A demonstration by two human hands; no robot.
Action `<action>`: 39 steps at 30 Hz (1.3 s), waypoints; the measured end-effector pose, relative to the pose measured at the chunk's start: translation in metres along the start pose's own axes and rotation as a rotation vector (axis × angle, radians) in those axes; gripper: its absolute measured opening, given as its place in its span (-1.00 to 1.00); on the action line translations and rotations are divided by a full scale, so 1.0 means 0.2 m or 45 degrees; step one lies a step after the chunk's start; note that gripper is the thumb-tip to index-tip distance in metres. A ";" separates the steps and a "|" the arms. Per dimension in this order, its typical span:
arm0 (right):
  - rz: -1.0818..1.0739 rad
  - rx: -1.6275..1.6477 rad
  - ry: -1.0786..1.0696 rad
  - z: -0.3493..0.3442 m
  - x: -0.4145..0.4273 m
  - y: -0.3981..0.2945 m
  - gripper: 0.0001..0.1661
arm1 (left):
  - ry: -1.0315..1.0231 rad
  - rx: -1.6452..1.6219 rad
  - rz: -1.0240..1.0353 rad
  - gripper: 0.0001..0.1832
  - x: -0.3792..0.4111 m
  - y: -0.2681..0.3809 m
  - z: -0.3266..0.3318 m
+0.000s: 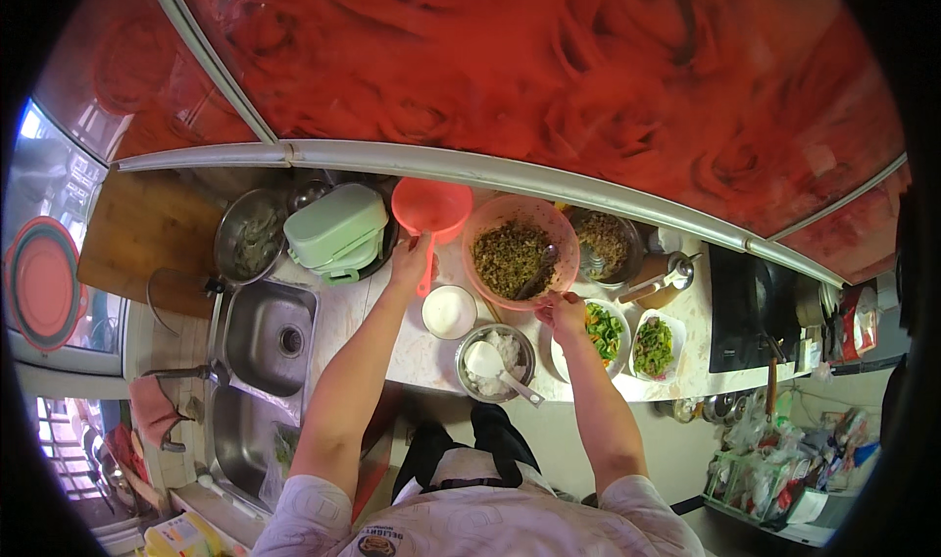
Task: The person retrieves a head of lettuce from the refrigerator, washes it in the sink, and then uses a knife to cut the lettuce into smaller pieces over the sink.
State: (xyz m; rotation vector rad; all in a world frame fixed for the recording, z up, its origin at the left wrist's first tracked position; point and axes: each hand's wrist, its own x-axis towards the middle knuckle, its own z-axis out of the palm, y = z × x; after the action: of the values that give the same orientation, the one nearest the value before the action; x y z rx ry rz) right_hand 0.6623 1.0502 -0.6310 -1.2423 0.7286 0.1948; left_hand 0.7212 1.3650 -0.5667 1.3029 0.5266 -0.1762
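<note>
My left hand (414, 262) holds the handle of a red plastic dipper (431, 205) at the back of the counter. With its fingers my right hand (562, 314) grips the near rim of a pink translucent bowl (474, 263) of chopped filling (507, 258), where a metal spoon (542, 272) rests. In front of the bowl are a round container of white powder (449, 312) and a metal bowl (464, 382) with a white sticky mass and a white ladle (488, 360). A plate of chopped vegetables (604, 335) lies partly under my right forearm.
A double steel sink (270, 336) is at left, beside a wooden cutting board (147, 233), a metal bowl (252, 237) and green plastic containers (337, 227). Right stand a dish of greens (653, 346), a steel bowl (606, 248) and a black cooktop (750, 299). Red cabinet doors (514, 64) overhang the counter.
</note>
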 end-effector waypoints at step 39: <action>0.442 -0.484 -0.584 -0.22 -0.60 0.36 -0.69 | 0.206 -0.217 -0.298 -0.59 -0.35 -0.73 -0.19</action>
State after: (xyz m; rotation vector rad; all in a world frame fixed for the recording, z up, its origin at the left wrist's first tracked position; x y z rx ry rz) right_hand 0.5168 1.0634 -0.6215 -1.3527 0.5110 0.9077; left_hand 0.5895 1.3504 -0.6673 1.0928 0.8158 -0.2159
